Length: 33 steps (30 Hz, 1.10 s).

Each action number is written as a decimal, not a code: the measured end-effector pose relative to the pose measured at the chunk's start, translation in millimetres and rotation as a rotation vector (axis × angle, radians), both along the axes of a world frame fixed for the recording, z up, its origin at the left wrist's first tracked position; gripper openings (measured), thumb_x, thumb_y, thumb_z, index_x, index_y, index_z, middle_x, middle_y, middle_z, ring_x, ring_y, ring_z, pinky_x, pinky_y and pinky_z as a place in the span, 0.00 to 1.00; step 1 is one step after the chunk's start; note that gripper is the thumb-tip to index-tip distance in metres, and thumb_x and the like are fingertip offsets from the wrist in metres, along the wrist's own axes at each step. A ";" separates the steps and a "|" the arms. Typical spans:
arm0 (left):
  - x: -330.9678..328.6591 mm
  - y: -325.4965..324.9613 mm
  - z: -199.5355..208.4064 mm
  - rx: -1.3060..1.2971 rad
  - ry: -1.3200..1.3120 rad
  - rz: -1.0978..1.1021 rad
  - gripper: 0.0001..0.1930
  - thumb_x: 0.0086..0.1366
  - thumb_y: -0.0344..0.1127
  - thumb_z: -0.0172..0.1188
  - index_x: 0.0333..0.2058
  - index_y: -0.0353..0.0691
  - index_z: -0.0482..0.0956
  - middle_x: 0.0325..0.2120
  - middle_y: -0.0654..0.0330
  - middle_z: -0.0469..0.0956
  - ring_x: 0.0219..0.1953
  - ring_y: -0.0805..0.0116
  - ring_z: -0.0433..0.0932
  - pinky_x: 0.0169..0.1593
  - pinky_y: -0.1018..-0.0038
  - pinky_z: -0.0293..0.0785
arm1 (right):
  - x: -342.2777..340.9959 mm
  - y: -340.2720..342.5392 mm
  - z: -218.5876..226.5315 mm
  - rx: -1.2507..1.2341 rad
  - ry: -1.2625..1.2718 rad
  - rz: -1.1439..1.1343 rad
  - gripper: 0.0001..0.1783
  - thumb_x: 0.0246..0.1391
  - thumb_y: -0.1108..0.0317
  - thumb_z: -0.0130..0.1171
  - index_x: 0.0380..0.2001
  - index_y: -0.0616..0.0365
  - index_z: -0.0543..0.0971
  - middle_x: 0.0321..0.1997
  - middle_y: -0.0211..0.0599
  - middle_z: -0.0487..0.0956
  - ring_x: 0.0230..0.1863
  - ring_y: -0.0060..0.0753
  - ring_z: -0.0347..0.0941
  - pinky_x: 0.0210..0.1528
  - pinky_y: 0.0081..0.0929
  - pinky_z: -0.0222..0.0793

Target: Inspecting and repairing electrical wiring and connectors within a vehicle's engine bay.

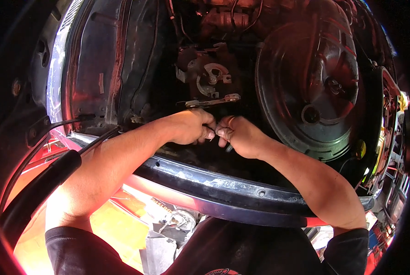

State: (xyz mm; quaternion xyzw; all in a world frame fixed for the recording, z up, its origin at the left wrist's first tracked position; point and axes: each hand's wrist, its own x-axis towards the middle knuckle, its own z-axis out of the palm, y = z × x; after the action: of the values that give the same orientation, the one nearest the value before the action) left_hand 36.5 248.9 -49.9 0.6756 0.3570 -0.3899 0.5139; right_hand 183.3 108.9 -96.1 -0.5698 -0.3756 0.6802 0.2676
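My left hand (193,126) and my right hand (241,136) meet just inside the front edge of an open car compartment. Both are closed, with fingertips pinched close together. Something small and thin between them is too hidden to name. A short ridged piece (229,148), like a bolt or spring, shows below my right fingers; whether I grip it I cannot tell. Just beyond my left hand lies a flat metal bar (213,101) with rounded ends. Farther in sit curved metal plates (216,73) on a dark bracket.
A large round black pressed panel (306,91) fills the right side. The painted metal sill (214,181) runs between my body and my hands. A black strut (42,192) slants at the left, beside my left arm. Hoses and wires hang at the back.
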 end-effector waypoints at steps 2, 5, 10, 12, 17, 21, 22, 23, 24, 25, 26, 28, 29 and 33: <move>-4.1 0.7 -0.6 0.035 -0.073 -0.060 0.15 0.72 0.37 0.62 0.51 0.33 0.81 0.29 0.56 0.82 0.32 0.67 0.80 0.39 0.68 0.77 | -0.4 -1.1 0.1 0.006 0.000 0.001 0.15 0.74 0.64 0.48 0.39 0.65 0.78 0.31 0.39 0.82 0.34 0.31 0.77 0.41 0.34 0.72; -3.9 1.1 -0.5 0.066 -0.072 -0.106 0.14 0.72 0.38 0.63 0.50 0.35 0.82 0.29 0.56 0.82 0.32 0.66 0.80 0.41 0.67 0.77 | 0.4 -0.7 3.5 0.018 -0.008 0.019 0.15 0.75 0.64 0.48 0.40 0.66 0.78 0.31 0.40 0.82 0.33 0.32 0.77 0.40 0.34 0.72; 1.0 -0.5 4.2 0.089 -0.054 -0.139 0.15 0.72 0.40 0.63 0.49 0.37 0.83 0.30 0.52 0.82 0.34 0.62 0.81 0.43 0.64 0.77 | 2.4 1.5 16.5 -0.052 -0.054 0.039 0.17 0.75 0.62 0.47 0.43 0.65 0.78 0.32 0.39 0.83 0.35 0.32 0.77 0.44 0.35 0.72; -3.4 -3.0 1.3 0.109 -0.044 -0.145 0.14 0.72 0.41 0.62 0.48 0.38 0.84 0.31 0.49 0.84 0.36 0.58 0.83 0.44 0.62 0.77 | -0.4 1.8 13.5 0.007 -0.090 0.068 0.17 0.76 0.62 0.46 0.42 0.64 0.77 0.29 0.39 0.81 0.33 0.32 0.77 0.42 0.35 0.72; 4.9 -15.8 9.7 0.443 -0.217 -0.607 0.14 0.70 0.43 0.61 0.43 0.38 0.85 0.34 0.44 0.85 0.40 0.45 0.85 0.45 0.56 0.80 | -1.2 -0.5 1.8 -0.033 -0.031 0.047 0.15 0.75 0.64 0.47 0.42 0.66 0.78 0.29 0.36 0.79 0.32 0.32 0.75 0.41 0.34 0.71; 6.5 -15.9 3.7 0.468 -0.205 -0.739 0.14 0.67 0.41 0.61 0.42 0.38 0.85 0.34 0.45 0.86 0.39 0.46 0.86 0.44 0.57 0.81 | -2.7 -0.8 -13.7 0.000 -0.090 0.078 0.14 0.73 0.65 0.50 0.41 0.66 0.78 0.31 0.34 0.78 0.32 0.30 0.73 0.40 0.33 0.70; 7.0 -16.2 1.4 0.482 -0.228 -0.792 0.13 0.67 0.41 0.61 0.41 0.37 0.85 0.34 0.45 0.86 0.39 0.46 0.86 0.44 0.57 0.81 | -2.5 0.3 -15.3 -0.001 -0.088 0.078 0.14 0.73 0.65 0.50 0.41 0.66 0.78 0.31 0.34 0.78 0.32 0.30 0.73 0.40 0.33 0.70; 10.1 -18.5 3.3 0.491 -0.252 -0.845 0.13 0.67 0.41 0.62 0.41 0.37 0.85 0.34 0.45 0.86 0.40 0.46 0.86 0.44 0.57 0.81 | -2.9 0.8 -14.7 -0.055 -0.059 0.063 0.14 0.73 0.65 0.50 0.41 0.66 0.78 0.31 0.34 0.77 0.32 0.30 0.72 0.40 0.33 0.70; 13.6 -20.7 4.7 0.485 -0.251 -0.845 0.13 0.67 0.41 0.62 0.41 0.37 0.85 0.34 0.45 0.86 0.40 0.46 0.86 0.44 0.57 0.81 | -3.4 -0.3 -13.4 -0.109 -0.030 0.048 0.14 0.73 0.65 0.50 0.41 0.67 0.78 0.31 0.34 0.77 0.32 0.29 0.72 0.40 0.32 0.70; 17.6 -23.0 5.9 0.485 -0.195 -0.914 0.14 0.67 0.41 0.62 0.41 0.35 0.85 0.35 0.45 0.86 0.40 0.46 0.86 0.45 0.57 0.81 | -4.7 -3.4 -13.8 -0.114 -0.027 0.047 0.14 0.73 0.65 0.50 0.41 0.67 0.78 0.31 0.34 0.77 0.32 0.29 0.72 0.40 0.32 0.70; 23.3 -23.0 10.2 0.496 -0.138 -0.982 0.14 0.68 0.41 0.61 0.41 0.34 0.85 0.36 0.44 0.86 0.41 0.47 0.86 0.45 0.57 0.81 | -4.0 -4.1 -16.8 -0.121 -0.045 0.010 0.14 0.73 0.65 0.50 0.42 0.67 0.77 0.31 0.34 0.77 0.32 0.28 0.72 0.40 0.32 0.70; 8.3 -19.9 -5.2 0.463 -0.182 -0.726 0.15 0.69 0.40 0.61 0.43 0.33 0.84 0.38 0.44 0.86 0.41 0.49 0.86 0.45 0.57 0.81 | -5.7 -7.8 -33.4 0.015 -0.082 -0.056 0.14 0.73 0.65 0.49 0.43 0.67 0.76 0.30 0.34 0.76 0.31 0.28 0.71 0.39 0.33 0.70; 2.8 -18.8 -3.9 0.405 -0.232 -0.466 0.16 0.71 0.40 0.60 0.45 0.31 0.84 0.40 0.43 0.85 0.41 0.50 0.86 0.45 0.57 0.82 | -5.2 -7.4 -25.2 0.019 -0.083 -0.057 0.14 0.73 0.65 0.49 0.43 0.67 0.76 0.30 0.34 0.76 0.31 0.28 0.71 0.39 0.33 0.70; -6.9 2.2 2.1 -0.089 0.113 0.100 0.19 0.78 0.42 0.53 0.55 0.32 0.78 0.41 0.50 0.84 0.38 0.62 0.84 0.39 0.63 0.82 | -5.2 -7.5 -13.9 0.017 -0.020 0.020 0.13 0.73 0.65 0.48 0.41 0.66 0.75 0.28 0.34 0.75 0.31 0.29 0.71 0.39 0.34 0.71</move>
State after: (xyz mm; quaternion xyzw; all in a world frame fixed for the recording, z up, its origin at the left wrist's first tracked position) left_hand 29.7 251.2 -47.9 0.6104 0.4011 -0.4168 0.5411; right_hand 178.0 101.4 -110.0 -0.5704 -0.3895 0.6740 0.2618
